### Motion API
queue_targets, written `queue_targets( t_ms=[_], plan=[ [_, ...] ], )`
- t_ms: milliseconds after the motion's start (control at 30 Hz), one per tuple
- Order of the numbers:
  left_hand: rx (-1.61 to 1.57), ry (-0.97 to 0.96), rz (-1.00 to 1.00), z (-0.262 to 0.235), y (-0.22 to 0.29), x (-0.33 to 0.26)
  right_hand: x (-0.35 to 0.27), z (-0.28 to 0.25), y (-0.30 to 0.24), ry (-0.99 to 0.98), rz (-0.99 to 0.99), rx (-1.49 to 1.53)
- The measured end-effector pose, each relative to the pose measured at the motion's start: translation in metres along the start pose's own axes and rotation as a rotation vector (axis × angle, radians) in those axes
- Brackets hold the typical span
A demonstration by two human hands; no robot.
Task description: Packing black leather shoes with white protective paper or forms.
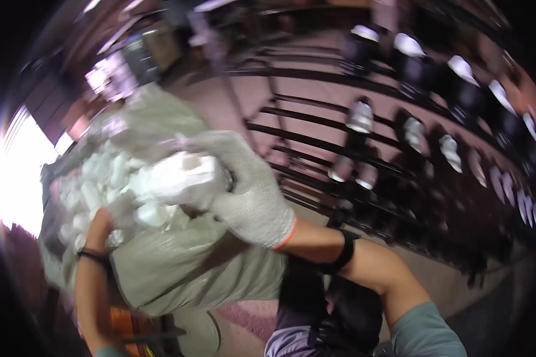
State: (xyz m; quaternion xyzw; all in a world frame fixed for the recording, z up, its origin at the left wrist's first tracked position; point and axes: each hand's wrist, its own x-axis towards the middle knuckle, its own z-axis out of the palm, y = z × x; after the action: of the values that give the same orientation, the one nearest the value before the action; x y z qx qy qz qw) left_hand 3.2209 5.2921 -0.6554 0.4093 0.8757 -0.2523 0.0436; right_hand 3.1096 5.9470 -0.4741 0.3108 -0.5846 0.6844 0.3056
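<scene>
My right hand (244,184), in a whitish knit glove with an orange cuff edge, is closed round a white crumpled bundle (181,178). A dark edge shows on the bundle beside the palm; blur hides its exact kind. On the left, my left hand (120,209) reaches in among small white pieces (104,175). Its fingers are buried or blurred, so I cannot see whether they grip anything. The white pieces fill the mouth of a large pale green sack (190,265), which spreads below and behind both hands.
Dark metal racks (315,122) stand to the right, carrying several dark shoes (414,71) with white showing on them. A round pale stool or lid (198,333) and something orange (125,324) are below the sack. Bright light enters at the left.
</scene>
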Motion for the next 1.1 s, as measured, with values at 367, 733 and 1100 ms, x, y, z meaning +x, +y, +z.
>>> queue_targets(
  t_ms=[367, 733, 1100],
  plan=[
    [-0.706, 0.466, -0.127, -0.182, -0.102, 0.231, -0.238, -0.356, -0.022, 0.918, 0.784, -0.470],
    [-0.942, 0.526, 0.285, -0.333, 0.332, 0.491, -0.170, -0.433, 0.134, 0.187, 0.509, -1.972],
    [-1.540, 0.564, 0.102, -0.246, 0.416, 0.565, -0.179, -0.410, 0.154, 0.238, 0.741, -1.739]
  ],
)
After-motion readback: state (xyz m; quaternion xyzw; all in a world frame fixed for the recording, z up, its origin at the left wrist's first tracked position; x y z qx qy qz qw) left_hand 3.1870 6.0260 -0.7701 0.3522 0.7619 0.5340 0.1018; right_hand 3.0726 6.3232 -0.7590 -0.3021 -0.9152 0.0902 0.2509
